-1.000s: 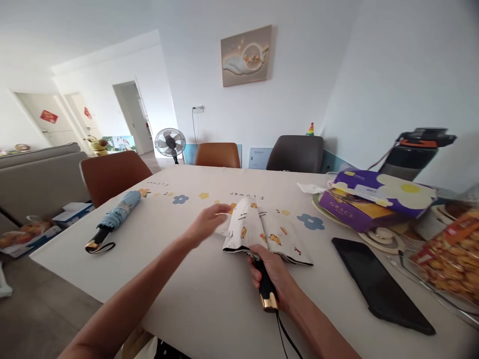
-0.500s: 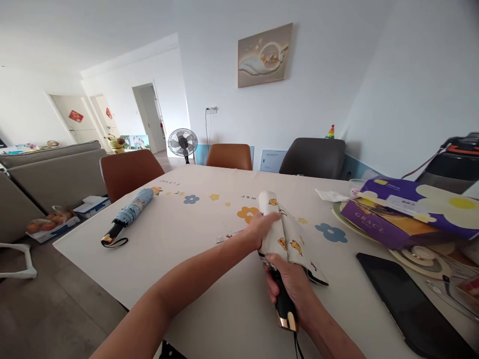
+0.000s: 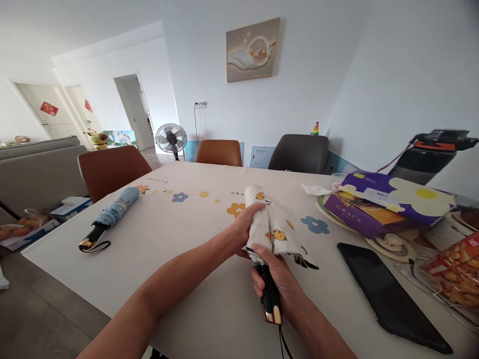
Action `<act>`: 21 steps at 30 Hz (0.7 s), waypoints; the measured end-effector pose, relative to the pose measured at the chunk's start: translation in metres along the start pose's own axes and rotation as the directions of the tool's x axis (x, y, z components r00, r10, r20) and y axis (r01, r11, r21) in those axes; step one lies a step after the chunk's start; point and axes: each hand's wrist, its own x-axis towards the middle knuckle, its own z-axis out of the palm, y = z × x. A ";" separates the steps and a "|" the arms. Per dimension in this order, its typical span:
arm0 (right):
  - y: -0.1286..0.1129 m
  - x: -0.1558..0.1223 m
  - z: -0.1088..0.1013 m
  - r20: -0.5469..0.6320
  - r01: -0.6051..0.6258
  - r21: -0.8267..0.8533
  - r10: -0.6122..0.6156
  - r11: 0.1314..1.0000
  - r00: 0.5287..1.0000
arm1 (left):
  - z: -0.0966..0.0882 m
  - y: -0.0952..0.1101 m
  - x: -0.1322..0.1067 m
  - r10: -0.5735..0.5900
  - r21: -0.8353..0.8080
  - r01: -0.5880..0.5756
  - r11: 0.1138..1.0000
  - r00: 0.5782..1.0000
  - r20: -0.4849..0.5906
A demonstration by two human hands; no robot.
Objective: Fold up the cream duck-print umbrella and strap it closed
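Note:
A white folding umbrella (image 3: 279, 229) with small yellow cartoon prints lies pointing away from me over the table (image 3: 194, 269). My left hand (image 3: 247, 224) is wrapped round its rolled canopy, the thumb on top. Lower down, my right hand (image 3: 275, 274) grips the black handle where it meets the fabric, thumb on the canopy's edge. One flap of the canopy hangs loose to the right. The handle's gold end and a black wrist strap stick out toward me. Off to the left rests a blue folding umbrella (image 3: 118, 207), rolled up, its black handle facing me.
At right lie a black phone (image 3: 392, 294), a purple box (image 3: 359, 212), glasses (image 3: 419, 276) and a red snack package (image 3: 454, 269). Chairs (image 3: 219, 152) stand along the far side. A fan (image 3: 171, 138) is behind them. Fruit (image 3: 22, 227) sits in a box on the floor.
My view has turned slightly right, so everything appears shifted left. Both hands keep their hold on the white umbrella; its loose flap looks a little more spread.

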 end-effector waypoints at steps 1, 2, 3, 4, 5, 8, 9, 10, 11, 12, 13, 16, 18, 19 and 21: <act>-0.001 0.000 0.000 0.001 -0.002 0.010 0.002 1.000 1.000 | 0.001 0.000 0.000 0.011 -0.006 -0.011 1.000 1.000 0.006; -0.002 -0.001 0.000 -0.001 -0.004 0.017 0.004 1.000 1.000 | 0.001 0.001 0.000 0.023 -0.017 -0.022 1.000 0.999 0.028; -0.002 -0.001 0.000 0.001 -0.007 0.022 0.007 1.000 1.000 | 0.001 0.001 0.000 0.030 -0.029 -0.029 0.999 0.998 0.054; -0.003 -0.001 0.001 0.004 -0.004 0.025 0.004 1.000 1.000 | 0.001 0.001 0.001 0.041 -0.039 -0.038 0.999 0.996 0.078; -0.003 -0.002 0.001 0.006 0.004 0.027 -0.004 1.000 1.000 | 0.001 0.002 0.001 0.049 -0.041 -0.045 0.998 0.994 0.096; -0.002 -0.002 0.002 -0.012 0.062 0.019 -0.062 0.998 0.998 | 0.000 0.002 0.002 0.059 -0.015 -0.057 0.998 0.989 0.139; -0.002 -0.002 0.001 -0.021 0.083 0.011 -0.083 0.996 0.996 | -0.001 0.001 0.002 0.063 -0.006 -0.063 0.998 0.985 0.162; -0.002 -0.001 0.001 -0.028 0.101 0.006 -0.100 0.995 0.995 | -0.002 0.000 0.002 0.065 0.002 -0.066 0.998 0.980 0.187; -0.002 -0.001 0.001 -0.028 0.115 0.007 -0.115 0.993 0.993 | -0.003 -0.001 0.002 0.067 0.006 -0.070 0.998 0.976 0.207; -0.002 -0.001 0.000 -0.023 0.128 0.019 -0.127 0.992 0.992 | -0.003 -0.003 0.002 0.072 0.008 -0.075 0.997 0.972 0.222; -0.003 -0.001 -0.001 -0.015 0.140 0.040 -0.139 0.989 0.990 | -0.004 -0.004 0.002 0.073 0.010 -0.078 0.997 0.968 0.239; -0.005 -0.003 -0.004 0.046 0.139 0.115 -0.145 0.984 0.988 | -0.004 -0.010 0.003 0.051 0.025 -0.061 0.998 0.952 0.302; -0.006 -0.004 -0.006 0.115 0.110 0.149 -0.128 0.983 0.985 | -0.004 -0.014 0.005 0.048 0.045 -0.066 0.997 0.949 0.313; -0.007 -0.004 -0.007 0.150 0.093 0.159 -0.117 0.983 0.982 | -0.004 -0.015 0.006 0.056 0.062 -0.077 0.995 0.955 0.293; -0.008 -0.005 -0.009 0.194 0.072 0.177 -0.106 0.982 0.975 | -0.004 -0.018 0.008 0.093 0.110 -0.120 0.987 0.971 0.222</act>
